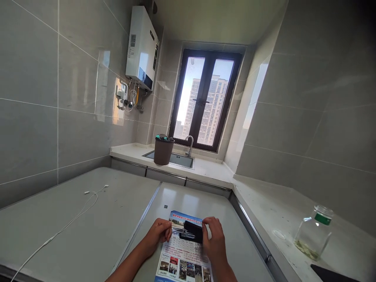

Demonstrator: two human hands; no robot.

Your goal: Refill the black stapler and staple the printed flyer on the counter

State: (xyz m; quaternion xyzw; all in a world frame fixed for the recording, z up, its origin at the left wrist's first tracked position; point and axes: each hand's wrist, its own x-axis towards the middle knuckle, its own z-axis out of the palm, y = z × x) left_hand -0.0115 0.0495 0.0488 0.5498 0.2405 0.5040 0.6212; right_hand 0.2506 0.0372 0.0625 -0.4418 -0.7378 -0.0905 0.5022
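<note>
A printed flyer [183,258] with photos and text lies flat on the grey counter [182,199] right in front of me. A small black device [192,231], perhaps a stapler, sits over its upper part. My right hand [214,243] grips the right end of the black device with fingers curled. My left hand [158,233] is closed in a pinch at the flyer's left edge, beside the device's left end.
A white earphone cable [76,213] trails across the left counter. A brown bin [163,149] stands by the sink [176,158] and tap under the window. A glass jar [313,233] with a green label and its lid [278,234] lie on the right counter.
</note>
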